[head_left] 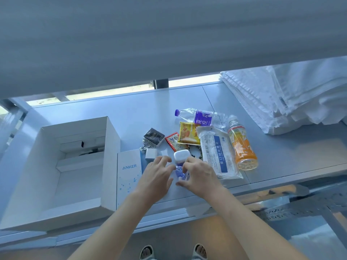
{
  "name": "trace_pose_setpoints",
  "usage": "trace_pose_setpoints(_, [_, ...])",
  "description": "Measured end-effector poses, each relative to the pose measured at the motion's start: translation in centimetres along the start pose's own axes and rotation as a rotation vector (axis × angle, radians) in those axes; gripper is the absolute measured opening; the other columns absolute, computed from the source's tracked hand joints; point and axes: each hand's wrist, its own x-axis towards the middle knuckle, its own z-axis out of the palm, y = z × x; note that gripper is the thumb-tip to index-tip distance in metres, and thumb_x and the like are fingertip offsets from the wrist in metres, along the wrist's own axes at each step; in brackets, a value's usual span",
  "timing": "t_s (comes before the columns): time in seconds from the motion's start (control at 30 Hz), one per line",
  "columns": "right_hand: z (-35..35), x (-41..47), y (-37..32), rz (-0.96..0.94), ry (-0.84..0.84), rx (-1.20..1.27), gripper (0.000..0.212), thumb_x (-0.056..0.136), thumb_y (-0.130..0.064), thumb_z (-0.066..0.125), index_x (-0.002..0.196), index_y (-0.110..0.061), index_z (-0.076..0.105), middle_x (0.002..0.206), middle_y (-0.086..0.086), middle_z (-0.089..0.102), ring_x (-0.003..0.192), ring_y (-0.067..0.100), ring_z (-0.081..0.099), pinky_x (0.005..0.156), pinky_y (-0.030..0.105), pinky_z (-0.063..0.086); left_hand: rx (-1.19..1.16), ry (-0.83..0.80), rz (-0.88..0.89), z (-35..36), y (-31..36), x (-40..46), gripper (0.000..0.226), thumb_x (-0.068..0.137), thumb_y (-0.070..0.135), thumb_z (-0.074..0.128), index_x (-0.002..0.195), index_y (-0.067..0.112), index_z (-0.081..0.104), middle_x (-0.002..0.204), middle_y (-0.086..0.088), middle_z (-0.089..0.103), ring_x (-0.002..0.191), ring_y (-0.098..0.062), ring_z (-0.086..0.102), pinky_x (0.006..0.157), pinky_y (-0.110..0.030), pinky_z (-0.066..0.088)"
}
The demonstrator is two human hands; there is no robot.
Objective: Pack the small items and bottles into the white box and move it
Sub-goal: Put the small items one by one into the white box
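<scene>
Both hands meet near the front edge of the desk (pixel 131 113) over a small blue and white item (pixel 179 170). The right hand (pixel 200 174) curls its fingers round that item, thumb low at its near end, while the left hand (pixel 157 175) lies just beside it with fingers spread and relaxed, holding nothing that I can make out.

The white box (pixel 110 166) stands open at the left end of the desk, some white inserts lying inside. An Anker carton (pixel 129 173) leans against its right wall, between the box and the hands.

Behind the hands the small things crowd together: a white charger cube (pixel 150 153), a white rounded case (pixel 181 154), a dark tissue pack (pixel 154 137), a bead chain (pixel 146 146), a red sachet (pixel 173 140) and a yellow snack packet (pixel 188 136). To the right lie a pack of masks (pixel 217 152), an orange drink bottle (pixel 242 147) and, toward the back edge, a water bottle (pixel 201 117) on its side.

Folded white towels (pixel 281 91) fill the back right corner.
</scene>
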Motion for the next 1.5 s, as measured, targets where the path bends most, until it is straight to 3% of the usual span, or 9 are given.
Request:
trace_pose_setpoints(0.27, [0.5,-0.6,0.3,-0.018,0.047,0.004,0.014,0.087,-0.023,0.064,0.087,-0.015,0.075,0.096,-0.006,0.062,0.089,0.02,0.058,0.079,0.034,0.044,0.006,0.01,0.067,-0.1,0.2,0.5,0.047,0.085,0.031,0.074,0.128,0.025,0.057,0.133,0.004,0.055,0.126,-0.024,0.049,0.097,-0.037,0.048])
trace_pose_setpoints(0.6, [0.4,-0.5,0.0,-0.006,0.036,0.002,0.017,0.091,-0.025,0.062,0.091,-0.014,0.076,0.098,-0.005,0.063,0.094,0.021,0.057,0.082,0.036,0.043,0.07,-0.04,0.083,0.6,0.2,0.6,0.034,0.095,0.038,0.059,0.127,0.026,0.057,0.129,0.007,0.057,0.129,-0.022,0.046,0.105,-0.038,0.037])
trace_pose_setpoints(0.83, [-1.6,0.3,-1.4,-0.071,0.139,0.019,0.012,0.09,-0.022,0.065,0.086,-0.015,0.074,0.092,-0.003,0.066,0.087,0.024,0.059,0.078,0.039,0.047,0.015,0.117,0.079,-2.0,-0.4,0.2,0.029,0.089,0.033,0.066,0.117,0.023,0.064,0.114,0.004,0.062,0.115,-0.025,0.055,0.099,-0.038,0.044])
trace_pose_setpoints(1.17, [-5.0,3.3,-7.0,-0.269,0.31,0.063,0.004,0.087,-0.018,0.07,0.086,-0.019,0.074,0.089,-0.008,0.072,0.084,0.018,0.067,0.077,0.037,0.054,0.039,0.359,0.018,-8.7,-3.6,-2.6,0.035,0.085,0.025,0.076,0.118,0.02,0.065,0.115,0.005,0.063,0.114,-0.025,0.057,0.096,-0.043,0.049])
trace_pose_setpoints(1.5, [-4.5,7.0,-15.9,-0.481,0.243,0.051,0.006,0.083,-0.016,0.073,0.084,-0.022,0.071,0.083,-0.01,0.07,0.08,0.017,0.063,0.071,0.033,0.051,0.055,0.505,-0.123,-10.9,-10.0,-8.3,0.037,0.085,0.024,0.077,0.12,0.018,0.065,0.115,0.005,0.062,0.115,-0.024,0.054,0.1,-0.042,0.045])
